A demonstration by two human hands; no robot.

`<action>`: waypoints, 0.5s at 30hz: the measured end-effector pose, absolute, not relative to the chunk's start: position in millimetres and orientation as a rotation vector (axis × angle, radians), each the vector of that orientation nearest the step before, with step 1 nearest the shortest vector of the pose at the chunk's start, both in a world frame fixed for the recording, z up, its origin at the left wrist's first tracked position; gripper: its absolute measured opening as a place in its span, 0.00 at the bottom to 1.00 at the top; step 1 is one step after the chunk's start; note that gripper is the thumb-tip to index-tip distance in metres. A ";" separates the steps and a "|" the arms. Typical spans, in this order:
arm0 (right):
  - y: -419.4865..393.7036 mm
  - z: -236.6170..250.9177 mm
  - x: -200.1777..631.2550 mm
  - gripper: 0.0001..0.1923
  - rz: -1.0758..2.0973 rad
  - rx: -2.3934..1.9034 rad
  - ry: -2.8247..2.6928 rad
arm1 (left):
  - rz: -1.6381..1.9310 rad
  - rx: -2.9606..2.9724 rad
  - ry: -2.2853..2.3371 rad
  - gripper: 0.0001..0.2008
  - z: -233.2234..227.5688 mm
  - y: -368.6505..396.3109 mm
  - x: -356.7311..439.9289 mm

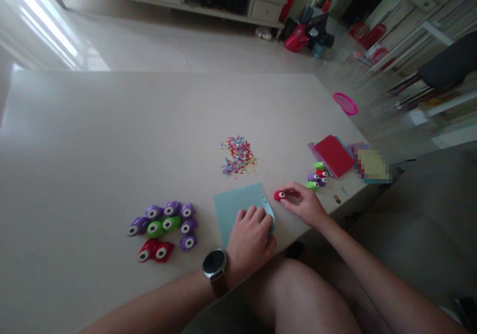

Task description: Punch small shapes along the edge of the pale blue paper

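A sheet of light blue paper (231, 205) lies near the front edge of the table, with small punched holes along its right side. My left hand (251, 232), a watch on its wrist, rests over the sheet with curled fingers and grips its right edge, which bends up slightly. Just right of the paper, my right hand (303, 205) pinches a small red craft punch (279, 195) between thumb and fingers, its round white face visible. Beyond the sheet lies a pile of tiny colourful paper cutouts (239, 156).
Several purple, green and red punches (171, 223) stand grouped at left. Smaller punches (316, 176) sit at right, beside a stack of coloured paper (333, 156). A small brown item (337, 199) lies near the table edge. A pink basket (345, 104) stands beyond the table.
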State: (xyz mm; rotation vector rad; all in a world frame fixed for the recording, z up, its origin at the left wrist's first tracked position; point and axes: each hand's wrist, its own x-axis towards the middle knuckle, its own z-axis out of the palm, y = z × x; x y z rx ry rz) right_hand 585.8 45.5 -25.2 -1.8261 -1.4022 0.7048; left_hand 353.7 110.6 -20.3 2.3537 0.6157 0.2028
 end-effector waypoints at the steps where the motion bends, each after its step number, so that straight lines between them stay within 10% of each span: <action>1: 43.1 -25.8 585.6 0.09 0.722 -1.828 -1.376 | 0.203 2.357 0.615 0.03 -20.6 110.5 353.8; 15: 46.3 -17.2 574.3 0.05 0.821 -1.777 -1.404 | 0.235 2.358 0.596 0.03 -20.6 110.4 353.5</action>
